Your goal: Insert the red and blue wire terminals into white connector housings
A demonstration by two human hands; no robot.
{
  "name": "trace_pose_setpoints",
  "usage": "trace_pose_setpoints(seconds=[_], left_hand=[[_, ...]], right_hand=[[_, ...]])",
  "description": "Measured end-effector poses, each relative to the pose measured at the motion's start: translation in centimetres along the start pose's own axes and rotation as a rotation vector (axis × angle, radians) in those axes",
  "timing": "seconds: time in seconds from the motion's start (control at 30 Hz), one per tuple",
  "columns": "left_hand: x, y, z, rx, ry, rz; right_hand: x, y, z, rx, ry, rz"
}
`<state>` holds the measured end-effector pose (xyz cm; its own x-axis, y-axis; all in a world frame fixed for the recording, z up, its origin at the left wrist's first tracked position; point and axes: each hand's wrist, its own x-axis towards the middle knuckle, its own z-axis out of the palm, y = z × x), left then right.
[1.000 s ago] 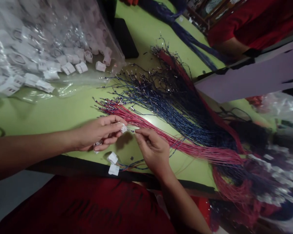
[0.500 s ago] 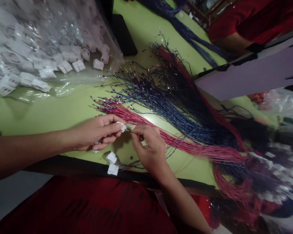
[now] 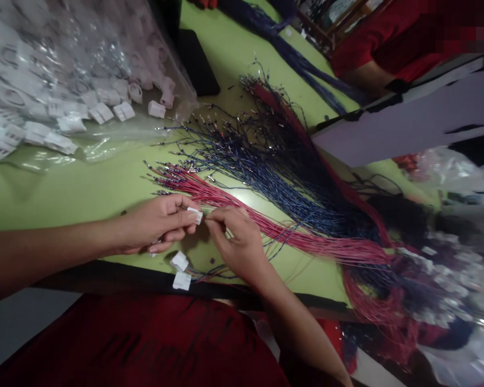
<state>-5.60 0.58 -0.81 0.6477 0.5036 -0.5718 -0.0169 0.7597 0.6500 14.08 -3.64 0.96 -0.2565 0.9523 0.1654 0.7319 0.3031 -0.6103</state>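
From the head camera, we see the left hand [image 3: 165,221] at eight o'clock, its grip pinching a white connector [image 3: 195,216]. Just beside it, at six, the right hand [image 3: 240,236] has its grip closed on a wire [image 3: 204,217], mostly hidden. Two wired connectors [image 3: 181,280] lie on the surface [image 3: 100,196] at seven; red wires [image 3: 326,248] stretch toward four; a bag [image 3: 92,59] of connectors fills ten.

A lime-green worktable [image 3: 105,185] with a dark front edge [image 3: 105,274] catches glaring light beside a lilac panel [image 3: 407,123] and above gray flooring [image 3: 28,317].
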Motion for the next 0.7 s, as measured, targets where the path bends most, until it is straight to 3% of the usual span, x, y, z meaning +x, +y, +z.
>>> trace_pose_setpoints(seconds=[0.07,0.13,0.17,0.33,0.43,0.5,0.6,0.7], left_hand=[[0.0,0.2,0.1,-0.005,0.002,0.002],[0.1,0.3,0.1,-0.011,0.006,-0.001],[0.2,0.3,0.1,-0.013,0.007,-0.005],[0.3,0.3,0.1,-0.019,-0.008,-0.021],[0.3,0.3,0.0,-0.026,-0.019,-0.023],[0.3,0.3,-0.1,-0.028,-0.028,-0.024],[0.3,0.3,-0.3,-0.044,-0.041,-0.024],[0.3,0.3,-0.4,-0.078,-0.047,-0.017]], right_hand=[[0.8,2.0,-1.2,-0.03,0.088,0.105],[1.9,4.5,-2.2,-0.195,0.234,0.221],[2.6,5.8,-2.4,-0.292,0.247,0.235],[5.5,8.7,-1.8,-0.6,0.124,0.156],[6.4,8.3,-2.4,-0.512,0.205,0.092],[6.7,8.1,-3.9,-0.338,0.35,0.076],[6.8,8.1,-7.3,-0.102,0.543,0.213],[6.4,7.6,-10.4,-0.131,0.318,0.371]])
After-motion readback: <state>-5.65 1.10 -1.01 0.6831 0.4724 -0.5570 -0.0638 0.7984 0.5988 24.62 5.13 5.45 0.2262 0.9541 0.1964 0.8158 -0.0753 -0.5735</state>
